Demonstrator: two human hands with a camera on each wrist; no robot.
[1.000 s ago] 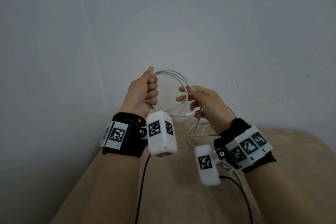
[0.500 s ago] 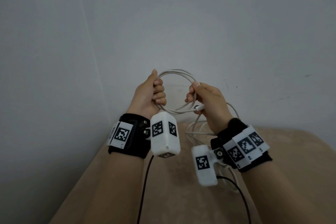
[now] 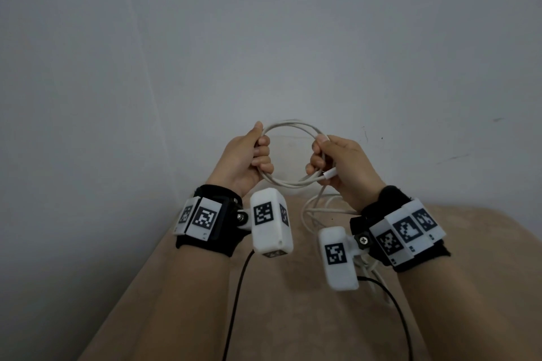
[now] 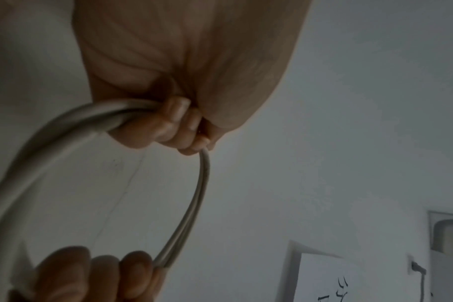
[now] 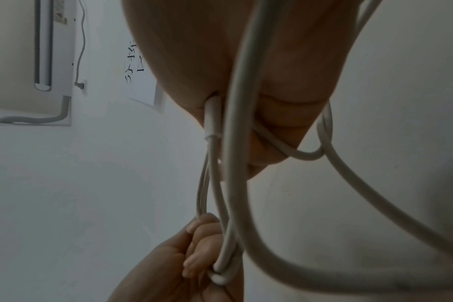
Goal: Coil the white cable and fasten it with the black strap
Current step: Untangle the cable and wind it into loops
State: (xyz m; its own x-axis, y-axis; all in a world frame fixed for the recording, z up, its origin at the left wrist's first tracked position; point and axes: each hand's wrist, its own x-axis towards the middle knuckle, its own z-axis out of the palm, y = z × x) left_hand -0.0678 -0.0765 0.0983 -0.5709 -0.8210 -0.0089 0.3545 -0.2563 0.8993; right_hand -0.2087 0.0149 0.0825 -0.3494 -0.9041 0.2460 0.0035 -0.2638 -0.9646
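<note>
The white cable [image 3: 289,126] forms a round coil of a few turns, held up in front of the wall. My left hand [image 3: 249,155] grips the coil's left side, fingers curled round the strands [image 4: 65,120]. My right hand [image 3: 337,161] grips the coil's right side. A white plug end [image 3: 330,175] sticks out under its fingers, also seen in the right wrist view as the plug [image 5: 212,116]. Loose cable [image 3: 316,208] hangs from the right hand toward the beige surface. The black strap is not in view.
A beige cloth-covered surface [image 3: 278,316] lies below my hands, against a plain grey wall [image 3: 264,38]. Thin black leads [image 3: 234,302] run from the wrist cameras. The wrist views show a paper notice [image 4: 349,286] and a wall duct [image 5: 43,51] on the far walls.
My right hand has closed its fingers round the coil's right side. Both hands rose slightly and moved apart, so the coil now reads as a fuller round ring.
</note>
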